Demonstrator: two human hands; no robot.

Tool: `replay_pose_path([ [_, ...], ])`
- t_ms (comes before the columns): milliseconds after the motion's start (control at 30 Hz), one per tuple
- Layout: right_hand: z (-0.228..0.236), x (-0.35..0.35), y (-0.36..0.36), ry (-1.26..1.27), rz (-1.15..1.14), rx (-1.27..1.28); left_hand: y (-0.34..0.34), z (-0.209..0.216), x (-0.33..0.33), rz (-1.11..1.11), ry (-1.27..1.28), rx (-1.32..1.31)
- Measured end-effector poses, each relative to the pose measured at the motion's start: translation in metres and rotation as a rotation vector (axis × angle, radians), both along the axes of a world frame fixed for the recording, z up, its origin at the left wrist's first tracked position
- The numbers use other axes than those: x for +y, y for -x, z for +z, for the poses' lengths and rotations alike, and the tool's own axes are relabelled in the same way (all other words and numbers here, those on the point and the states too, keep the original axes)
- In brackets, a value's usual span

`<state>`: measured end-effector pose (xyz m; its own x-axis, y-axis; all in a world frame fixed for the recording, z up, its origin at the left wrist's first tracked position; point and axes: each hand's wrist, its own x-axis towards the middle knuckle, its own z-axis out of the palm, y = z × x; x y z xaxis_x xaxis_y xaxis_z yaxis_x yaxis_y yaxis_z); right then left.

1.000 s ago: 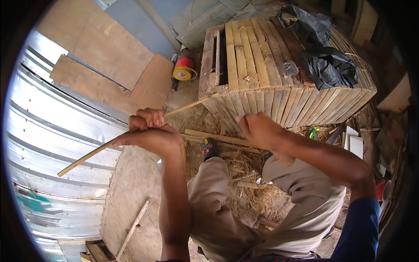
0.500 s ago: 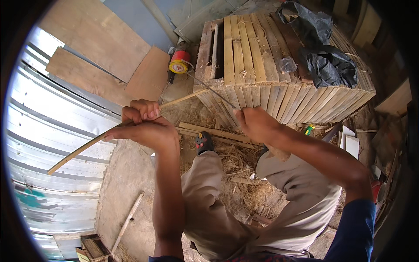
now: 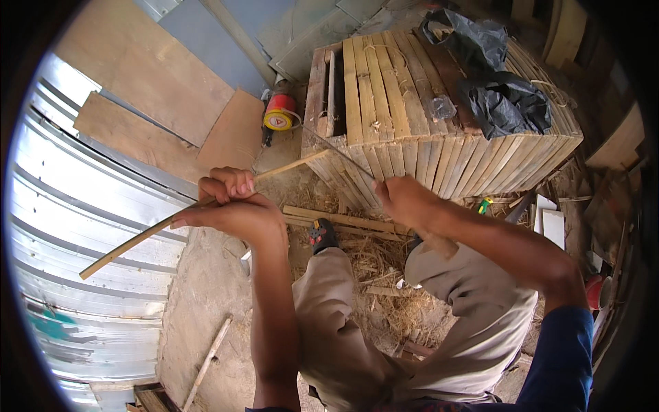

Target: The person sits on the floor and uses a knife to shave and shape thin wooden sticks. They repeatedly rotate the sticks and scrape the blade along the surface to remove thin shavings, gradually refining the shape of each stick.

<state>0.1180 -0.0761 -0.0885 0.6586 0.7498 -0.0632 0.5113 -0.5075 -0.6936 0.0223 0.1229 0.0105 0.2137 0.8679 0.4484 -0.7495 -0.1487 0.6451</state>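
Observation:
My left hand (image 3: 237, 209) is closed around a long, thin wooden strip (image 3: 127, 248), which slants from the lower left up to the near left corner of a slatted wooden bench. My right hand (image 3: 406, 200) grips a knife with a long narrow blade (image 3: 351, 161) and a wooden handle (image 3: 439, 244) sticking out below the fist. The blade points up and left and meets the strip's far end by the bench corner. Whether it cuts into the wood there I cannot tell. The slatted bench (image 3: 425, 154) stands just beyond both hands.
Black plastic sheeting (image 3: 508, 106) lies on the bench. Left of it sits a red and yellow power tool (image 3: 279, 117). Shavings and loose strips (image 3: 343, 218) litter the floor around my feet. A corrugated metal wall (image 3: 96, 220) rises at the left; a green-handled tool (image 3: 484, 205) lies at right.
The whole view has shifted a little. Both hands keep their grips, and the strip and knife stay almost the same relative to each other.

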Motion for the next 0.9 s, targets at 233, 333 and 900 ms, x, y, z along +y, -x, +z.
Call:
replay_pose_path([
  [233, 0.028, 0.004, 0.034, -0.353, 0.200, -0.057, -0.002, -0.001, -0.008, 0.008, -0.026, -0.033],
  [333, 0.030, 0.009, 0.021, -0.188, 0.137, 0.005, 0.001, -0.002, -0.007, 0.010, -0.013, -0.030],
  [900, 0.025, 0.008, 0.032, -0.287, 0.171, -0.027, 0.001, -0.009, 0.012, -0.039, -0.096, -0.041],
])
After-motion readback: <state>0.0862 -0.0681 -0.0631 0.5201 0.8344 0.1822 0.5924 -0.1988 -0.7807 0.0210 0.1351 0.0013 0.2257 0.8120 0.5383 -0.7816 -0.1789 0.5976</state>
